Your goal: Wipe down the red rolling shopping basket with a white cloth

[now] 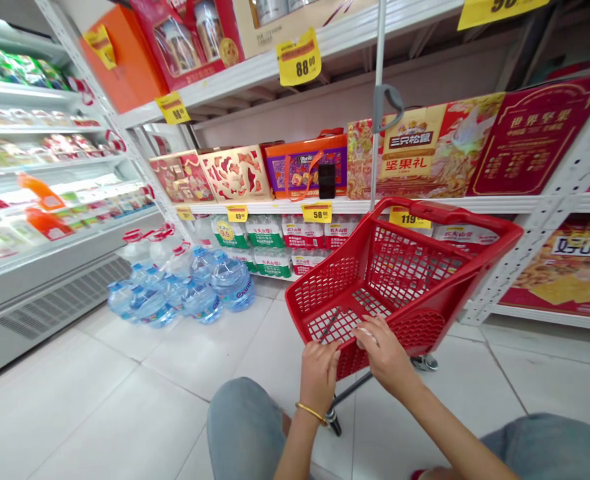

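Observation:
A red plastic shopping basket on wheels [439, 227] stands on the tiled floor in front of me, with its grey pull handle [377, 100] raised. My left hand [319, 373], with a gold bangle at the wrist, is closed over the basket's near rim. My right hand [382, 353] is beside it, fingers curled on the same rim and on something small and pale that I cannot make out. A thin dark bar [331, 325] lies across the basket's mesh bottom. My knees in blue jeans show at the bottom.
Large water jugs [185, 290] stand stacked on the floor at left. Shelves with gift boxes [305, 167], yellow price tags and packs of bottled water [275, 243] run behind the basket. A chilled display case [39, 200] lines the left side.

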